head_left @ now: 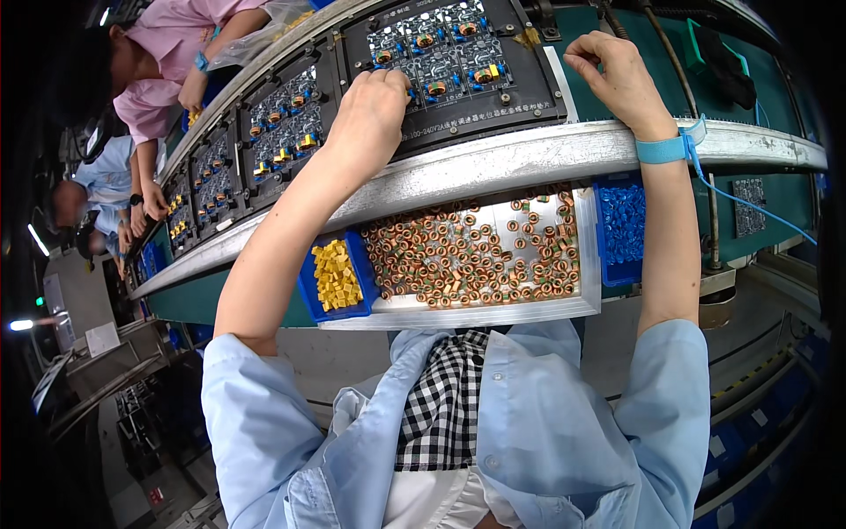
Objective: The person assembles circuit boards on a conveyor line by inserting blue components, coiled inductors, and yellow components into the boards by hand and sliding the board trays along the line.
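Observation:
My left hand (368, 119) is closed over the left edge of the nearest group of circuit boards (449, 66), its fingertips bent down out of sight. Whatever it may pinch is hidden. These boards lie in a black carrier (538, 101) and bear copper-wound ring coils, blue parts and a yellow block (490, 72). To the right of the carrier, my right hand (617, 79) is raised with fingers curled and thumb close to the index finger. No part shows at its fingertips. A blue band (661, 151) with a cord circles my right wrist.
Below the metal rail (493, 152) sits a metal tray (592, 256) of loose ring coils. A blue bin of yellow blocks (337, 275) flanks it left, a bin of blue parts (622, 225) right. More carriers (282, 123) run leftward, where co-workers in pink (172, 53) and blue reach in.

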`<state>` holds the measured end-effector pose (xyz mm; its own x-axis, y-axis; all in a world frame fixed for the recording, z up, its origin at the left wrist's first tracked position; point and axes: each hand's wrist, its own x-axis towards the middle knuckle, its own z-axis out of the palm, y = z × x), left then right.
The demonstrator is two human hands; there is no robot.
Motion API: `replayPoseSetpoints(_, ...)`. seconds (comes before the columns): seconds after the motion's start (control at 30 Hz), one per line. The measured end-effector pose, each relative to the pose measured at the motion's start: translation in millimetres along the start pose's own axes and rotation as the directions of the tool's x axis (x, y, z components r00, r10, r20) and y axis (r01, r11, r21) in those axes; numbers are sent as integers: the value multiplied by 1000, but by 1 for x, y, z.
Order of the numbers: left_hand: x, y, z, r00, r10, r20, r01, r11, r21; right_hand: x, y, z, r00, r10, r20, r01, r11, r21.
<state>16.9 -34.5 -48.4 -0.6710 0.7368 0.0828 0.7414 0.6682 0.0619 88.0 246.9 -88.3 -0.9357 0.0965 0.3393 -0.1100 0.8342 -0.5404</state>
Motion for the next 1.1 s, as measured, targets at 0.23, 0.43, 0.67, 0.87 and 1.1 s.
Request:
replayPoseSetpoints(0.23, 8, -3, -14, 993, 16, 113, -11, 999, -46, 1, 1, 1, 998, -44, -33, 44, 999, -8)
replayPoseSetpoints(0.43, 16, -3, -27, 977, 4, 213, 17, 995, -96, 1, 1, 0, 999, -32, -26, 32, 999, -6)
replayPoseSetpoints(0.67, 33, -11, -30, 953, 80, 292, -65, 996, -63, 3, 2, 1, 1000, -24, -20, 24, 1000, 7)
replayPoseSetpoints(0.87, 39, -11, -33, 928, 86, 362, -63, 995, -73, 2, 1, 1, 1000, -18, -24, 18, 1000, -1)
replayPoseSetpoints(1.1, 38, -11, -34, 925, 89, 369, -53, 993, -108, 2, -4, -1, 995, 85, 54, -84, 996, -17)
